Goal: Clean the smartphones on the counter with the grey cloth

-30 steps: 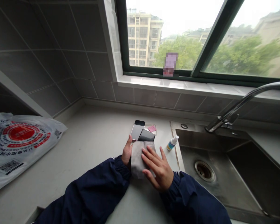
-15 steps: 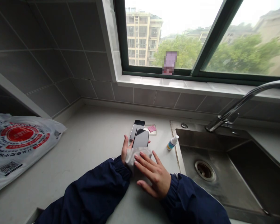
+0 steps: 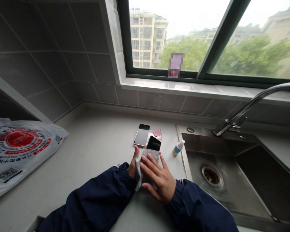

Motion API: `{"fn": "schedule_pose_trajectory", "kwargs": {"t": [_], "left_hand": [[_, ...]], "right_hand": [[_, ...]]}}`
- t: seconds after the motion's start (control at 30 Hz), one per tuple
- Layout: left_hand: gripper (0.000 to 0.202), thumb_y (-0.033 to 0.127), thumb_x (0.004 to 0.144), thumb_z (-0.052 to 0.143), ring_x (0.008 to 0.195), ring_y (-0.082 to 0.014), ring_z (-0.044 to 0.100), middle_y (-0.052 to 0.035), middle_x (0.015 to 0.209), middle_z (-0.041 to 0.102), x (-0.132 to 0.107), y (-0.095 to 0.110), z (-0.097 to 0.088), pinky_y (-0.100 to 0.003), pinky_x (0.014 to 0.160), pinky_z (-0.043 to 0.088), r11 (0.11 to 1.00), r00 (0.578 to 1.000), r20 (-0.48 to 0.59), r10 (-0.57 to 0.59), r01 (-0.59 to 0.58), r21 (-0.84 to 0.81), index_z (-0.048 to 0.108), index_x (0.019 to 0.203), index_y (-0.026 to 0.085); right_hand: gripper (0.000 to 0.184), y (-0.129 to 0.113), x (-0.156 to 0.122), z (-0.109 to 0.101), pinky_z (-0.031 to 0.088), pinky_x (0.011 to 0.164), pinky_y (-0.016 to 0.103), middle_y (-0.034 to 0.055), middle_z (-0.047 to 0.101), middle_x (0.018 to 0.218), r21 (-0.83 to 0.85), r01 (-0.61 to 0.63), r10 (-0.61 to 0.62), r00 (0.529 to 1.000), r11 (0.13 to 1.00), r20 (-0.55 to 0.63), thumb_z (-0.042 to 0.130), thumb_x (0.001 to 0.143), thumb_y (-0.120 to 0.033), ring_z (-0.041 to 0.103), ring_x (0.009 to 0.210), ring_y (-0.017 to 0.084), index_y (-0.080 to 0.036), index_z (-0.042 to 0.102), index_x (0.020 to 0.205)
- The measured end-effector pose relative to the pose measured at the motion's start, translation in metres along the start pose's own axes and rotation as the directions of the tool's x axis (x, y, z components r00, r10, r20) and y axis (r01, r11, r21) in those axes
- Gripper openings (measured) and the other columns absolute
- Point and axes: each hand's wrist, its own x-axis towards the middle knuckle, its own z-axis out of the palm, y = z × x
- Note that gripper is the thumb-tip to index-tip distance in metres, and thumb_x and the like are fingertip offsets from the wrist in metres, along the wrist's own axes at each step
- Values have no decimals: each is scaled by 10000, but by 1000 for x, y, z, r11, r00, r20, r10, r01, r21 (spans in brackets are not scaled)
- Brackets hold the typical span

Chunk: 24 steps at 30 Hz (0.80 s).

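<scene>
Black phone, seemingly, being held in grey cloth; left hand and right hand being clamped together on it; second phone lying just beyond cloth.

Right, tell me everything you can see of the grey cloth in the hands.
The cloth is a soft-looking, matte, pale grey fabric, possibly microfibre. It wraps the lower part of a black glossy phone, whose top end sticks out above it, and a crumpled fold hangs down along its left edge. The left hand holds it at that edge, and the spread fingers of the right hand press on its front, covering much of it.
</scene>
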Motion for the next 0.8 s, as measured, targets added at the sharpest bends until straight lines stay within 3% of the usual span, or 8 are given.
{"fn": "schedule_pose_trajectory", "kwargs": {"t": [0.07,0.3,0.43,0.57,0.8], "left_hand": [[957,850,702,449,1171,-342,584,-200,1070,695,0,-3,-3,-446,1087,354,1000,1000,15,-10,9,12,623,1164,30],[716,693,827,484,1342,-301,435,-154,1219,652,2,-7,-3,-406,1156,267,983,987,89,136,-146,116,642,1193,98],[709,693,816,504,1404,-295,342,-121,1318,604,6,-7,-1,-409,1179,219,984,985,120,126,-140,109,629,1243,141],[682,648,842,509,1458,-264,222,-90,1464,474,8,-10,1,-384,1190,198,966,967,152,205,-225,127,551,1346,190],[609,559,886,507,1487,-221,95,-53,1526,388,2,-7,2,-353,1203,150,926,973,178,145,-196,322,509,1388,213]], "right_hand": [[612,1,0,1,27,1177,604,117,299,1554,-18,-23,23,1000,1000,-7,457,968,-388,201,1464,302,-150,284,1504],[606,9,-3,6,75,1161,622,129,260,1568,-33,-127,124,989,991,-76,405,984,-364,192,1465,310,-158,226,1525],[617,16,-3,8,140,1154,611,138,263,1566,-43,-172,166,979,984,-118,401,984,-365,192,1464,317,-159,205,1532],[616,22,-3,10,172,1146,610,141,267,1564,-48,-230,218,959,972,-179,388,990,-360,214,1458,317,-174,181,1540],[612,28,-3,8,198,1133,619,135,256,1570,-24,-311,294,918,950,-266,387,988,-344,215,1456,331,-186,179,1541]]}}
